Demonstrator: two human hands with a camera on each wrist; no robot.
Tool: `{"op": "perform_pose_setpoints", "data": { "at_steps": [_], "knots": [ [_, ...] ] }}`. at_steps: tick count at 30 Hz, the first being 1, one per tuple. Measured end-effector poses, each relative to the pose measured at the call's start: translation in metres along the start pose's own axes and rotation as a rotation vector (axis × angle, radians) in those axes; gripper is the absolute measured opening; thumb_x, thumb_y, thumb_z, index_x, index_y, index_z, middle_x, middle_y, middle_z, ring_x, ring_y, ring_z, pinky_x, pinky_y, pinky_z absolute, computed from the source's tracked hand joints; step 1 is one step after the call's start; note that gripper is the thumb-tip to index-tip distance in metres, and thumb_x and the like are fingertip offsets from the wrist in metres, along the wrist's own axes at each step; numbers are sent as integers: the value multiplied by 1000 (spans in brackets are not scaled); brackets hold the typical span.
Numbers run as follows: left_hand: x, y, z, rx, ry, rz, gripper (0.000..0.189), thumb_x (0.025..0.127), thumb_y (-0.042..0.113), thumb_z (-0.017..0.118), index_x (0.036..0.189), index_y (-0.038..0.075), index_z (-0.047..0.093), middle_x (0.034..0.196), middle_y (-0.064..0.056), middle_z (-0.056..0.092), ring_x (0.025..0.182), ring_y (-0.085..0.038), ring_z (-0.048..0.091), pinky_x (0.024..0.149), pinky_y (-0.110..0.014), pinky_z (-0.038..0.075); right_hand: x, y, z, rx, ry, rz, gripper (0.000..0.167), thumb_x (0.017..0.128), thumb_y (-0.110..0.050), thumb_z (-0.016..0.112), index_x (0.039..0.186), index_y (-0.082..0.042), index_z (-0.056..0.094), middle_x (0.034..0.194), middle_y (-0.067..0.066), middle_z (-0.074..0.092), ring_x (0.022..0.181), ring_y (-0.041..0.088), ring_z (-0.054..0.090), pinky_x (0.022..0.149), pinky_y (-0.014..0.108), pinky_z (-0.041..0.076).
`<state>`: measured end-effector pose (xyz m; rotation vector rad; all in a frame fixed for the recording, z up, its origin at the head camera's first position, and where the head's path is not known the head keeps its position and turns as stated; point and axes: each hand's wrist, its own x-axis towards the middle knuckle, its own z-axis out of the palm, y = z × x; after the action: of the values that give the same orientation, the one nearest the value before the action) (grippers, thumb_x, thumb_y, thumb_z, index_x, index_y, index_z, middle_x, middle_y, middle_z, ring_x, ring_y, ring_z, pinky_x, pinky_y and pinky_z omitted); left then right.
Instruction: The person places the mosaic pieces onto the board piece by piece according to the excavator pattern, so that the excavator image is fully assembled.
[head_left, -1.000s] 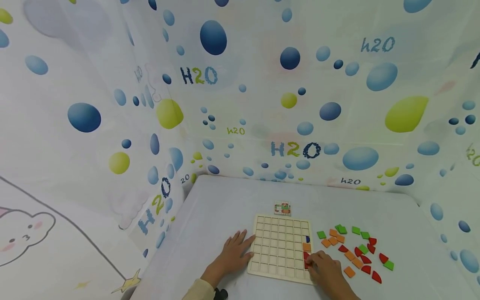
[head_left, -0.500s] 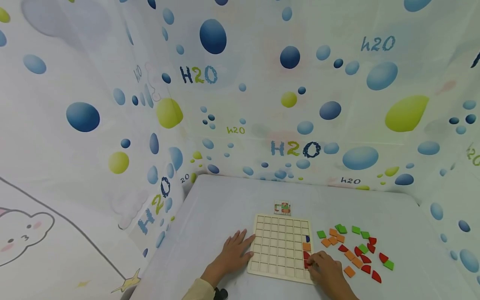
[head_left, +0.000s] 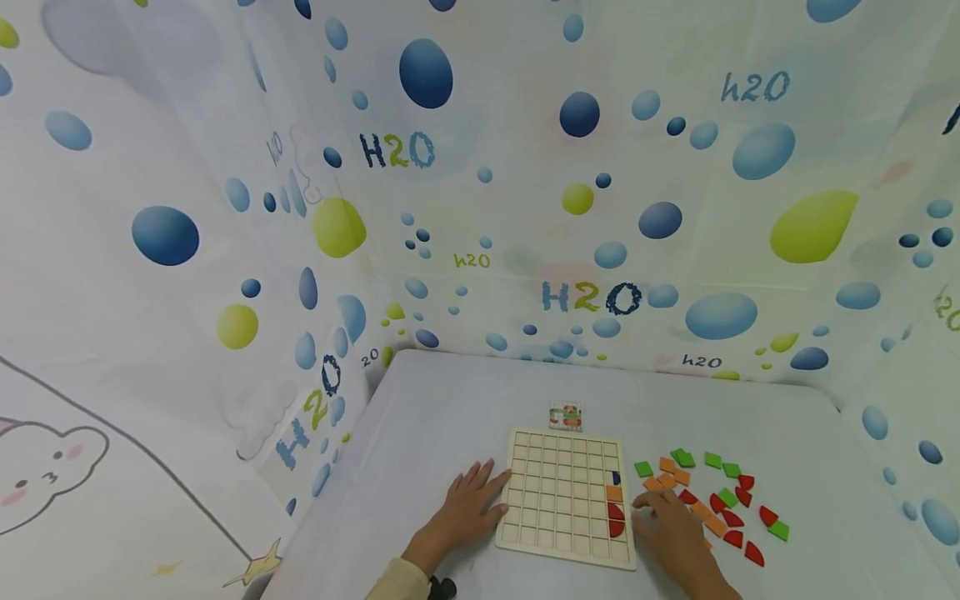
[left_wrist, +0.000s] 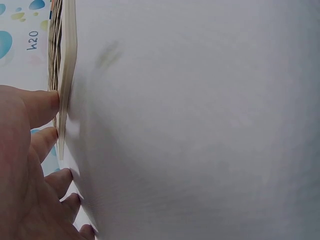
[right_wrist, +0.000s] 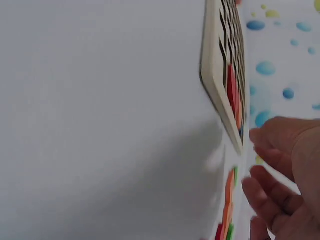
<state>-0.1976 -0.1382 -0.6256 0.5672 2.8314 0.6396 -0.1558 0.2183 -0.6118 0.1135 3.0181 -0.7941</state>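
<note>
Board [head_left: 558, 492] with a grid of cells lies flat on the tabletop [head_left: 442, 400], a small patterned card [head_left: 565, 416] just beyond it at 12 o'clock. Down the column by its 3 o'clock rim, a blue piece [head_left: 617, 477], an orange square [head_left: 615, 492] and two reds [head_left: 616, 510] sit one after another, the reds side on, curved edges outward. At 9 o'clock, a left hand [head_left: 468, 504] lies with fingers spread, thumb and forefinger touching the rim and gripping nothing. Between 3 and 4 o'clock, a right hand [head_left: 667, 533] is just beside the board, fingers bent and no piece visible in them; whether thumb and forefinger meet is hard to tell. Loose pieces [head_left: 732, 518] in red, orange and green lie scattered farther out, from 2 to 4 o'clock, some partly hidden by that hand.

Filling the grid appears to be the work under way. Good practice would be to check colour and turn against the card, pinch each piece by its edges, and line up one corner with the cell before pressing it flat. Rounded reds need most care over which way they face. Light bracing from 9 o'clock should stop any skid; a sleeve or knuckle could nudge seated neighbours.
</note>
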Motion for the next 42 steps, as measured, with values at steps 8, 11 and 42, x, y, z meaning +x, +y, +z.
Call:
{"op": "perform_pose_setpoints", "data": {
  "at_steps": [8,11,42],
  "knots": [
    [-1,-2,1,-1,0,5,58,107,42,58,162,26,45,172,-15,32,159,-43,27,125,-69,22,20,40,-23,-97,124,119,43,90,-15,83,125,3,65,122,35,58,106,50,56,89,73,42],
    [-1,-2,1,1,-6,8,58,107,43,57,162,27,45,172,-15,32,159,-43,27,124,-69,22,20,48,-25,-128,87,133,41,92,-17,83,122,4,65,117,34,61,104,50,56,88,75,41],
    [0,-2,1,-14,10,15,58,107,42,58,162,26,45,171,-15,33,159,-43,27,124,-69,22,31,53,-23,-45,63,161,29,101,-14,68,118,9,65,95,18,68,95,38,64,86,68,36]
  ]
}}
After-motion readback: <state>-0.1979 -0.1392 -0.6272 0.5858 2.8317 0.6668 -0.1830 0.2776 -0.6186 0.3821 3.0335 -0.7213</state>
